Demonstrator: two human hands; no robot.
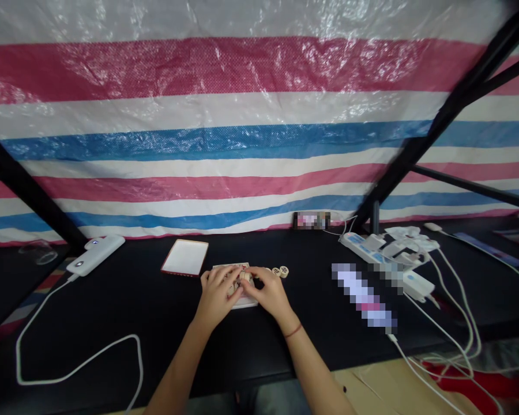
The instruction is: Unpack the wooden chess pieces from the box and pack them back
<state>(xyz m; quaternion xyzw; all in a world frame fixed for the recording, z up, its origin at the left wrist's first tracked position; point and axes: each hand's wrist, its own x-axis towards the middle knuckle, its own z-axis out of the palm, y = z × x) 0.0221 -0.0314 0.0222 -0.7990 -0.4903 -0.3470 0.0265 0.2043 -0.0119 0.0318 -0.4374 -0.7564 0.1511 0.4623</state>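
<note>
A small shallow box (244, 304) on the black table holds several round, pale Chinese chess pieces (239, 283). My left hand (218, 291) reaches over the box's left side, fingers spread and bent across the pieces, thumb apart. From the right, my right hand (268, 290) curls its thumb and index finger around a Chinese chess piece (244, 276) above the box. Both hands cover much of the box, so some pieces are hidden. Just beyond my right hand, loose Chinese chess pieces (284, 271) lie on the table. To the left rests a red-edged, white-lined lid (185, 257).
A white power bank (96, 255) with a trailing cable is at the left. On the right are a blurred-out phone-like object (364, 297), a power strip (363, 248) with chargers and tangled white cables. Black frame bars (415, 138) and a striped tarp (225, 138) stand behind.
</note>
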